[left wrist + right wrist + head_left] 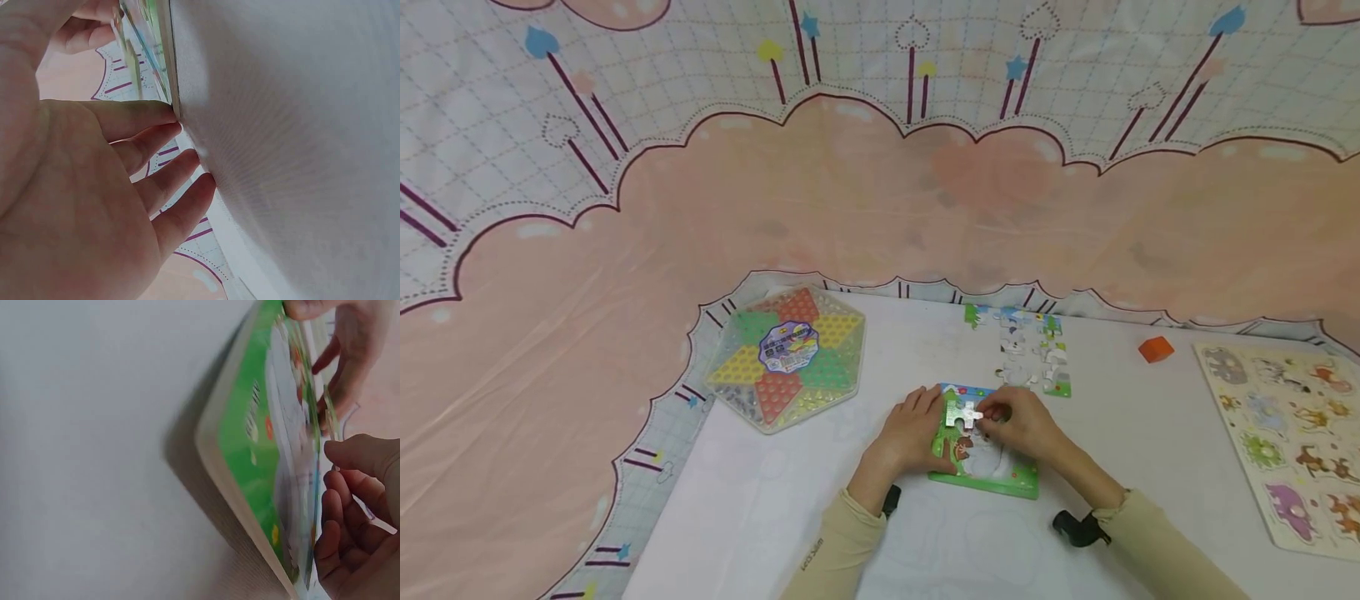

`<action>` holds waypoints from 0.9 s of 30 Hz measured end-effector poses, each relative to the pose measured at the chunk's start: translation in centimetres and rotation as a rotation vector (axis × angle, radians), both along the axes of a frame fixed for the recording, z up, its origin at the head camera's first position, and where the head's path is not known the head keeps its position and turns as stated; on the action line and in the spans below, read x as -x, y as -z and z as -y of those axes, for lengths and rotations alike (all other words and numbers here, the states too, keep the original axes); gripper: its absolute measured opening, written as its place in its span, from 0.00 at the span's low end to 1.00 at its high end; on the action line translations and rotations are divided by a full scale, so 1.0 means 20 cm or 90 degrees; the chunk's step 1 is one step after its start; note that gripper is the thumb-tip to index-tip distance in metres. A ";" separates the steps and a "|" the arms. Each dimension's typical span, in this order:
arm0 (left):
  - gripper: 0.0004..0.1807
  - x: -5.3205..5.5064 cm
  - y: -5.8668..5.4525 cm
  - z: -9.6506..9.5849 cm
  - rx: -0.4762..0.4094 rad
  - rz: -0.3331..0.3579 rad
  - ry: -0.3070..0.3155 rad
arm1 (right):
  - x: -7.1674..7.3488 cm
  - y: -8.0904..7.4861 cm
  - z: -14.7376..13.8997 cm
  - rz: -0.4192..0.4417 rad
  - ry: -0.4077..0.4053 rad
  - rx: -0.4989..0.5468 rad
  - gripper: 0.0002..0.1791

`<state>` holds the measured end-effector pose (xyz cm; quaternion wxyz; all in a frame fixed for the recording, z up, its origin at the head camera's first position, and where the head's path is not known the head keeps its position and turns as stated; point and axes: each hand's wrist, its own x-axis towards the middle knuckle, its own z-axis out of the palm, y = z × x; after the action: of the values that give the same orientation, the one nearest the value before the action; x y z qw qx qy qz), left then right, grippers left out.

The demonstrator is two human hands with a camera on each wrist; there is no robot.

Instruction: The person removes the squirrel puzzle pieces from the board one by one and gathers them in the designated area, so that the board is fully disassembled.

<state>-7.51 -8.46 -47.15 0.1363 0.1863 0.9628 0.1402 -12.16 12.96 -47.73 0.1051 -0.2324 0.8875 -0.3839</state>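
Note:
A green-bordered jigsaw board [985, 485] with a pale animal picture lies on the white table. My right hand [1028, 427] pinches a jigsaw piece [961, 414] between thumb and fingertips over the board's upper left part. In the right wrist view, the piece [330, 412] shows edge-on, close over the board [250, 440]. My left hand [908, 435] rests along the board's left side, its thumb reaching onto the picture. In the left wrist view, that hand's fingers [169, 187] are extended, with their tips touching down by the board's edge.
Several jigsaw pieces [1057, 377] lie behind the board, some grouped together. To the left sits a hexagonal Chinese checkers set [827, 367]. An orange block [1155, 349] and a wooden animal board [1247, 450] are at the right. A patterned cloth [850, 200] covers the background.

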 end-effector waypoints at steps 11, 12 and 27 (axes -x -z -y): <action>0.59 0.00 0.01 0.00 0.004 0.012 -0.005 | 0.18 -0.01 -0.03 -0.016 0.054 0.036 0.05; 0.59 0.00 0.01 0.00 0.005 0.015 -0.006 | 0.21 -0.01 -0.04 -0.020 0.061 0.033 0.05; 0.60 0.00 0.01 0.00 0.034 0.006 -0.002 | 0.47 -0.02 -0.04 -0.007 0.087 0.003 0.09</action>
<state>-7.55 -8.48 -47.38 0.1458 0.1804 0.9659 0.1152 -21.52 13.67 -47.38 0.0731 -0.1736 0.9010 -0.3907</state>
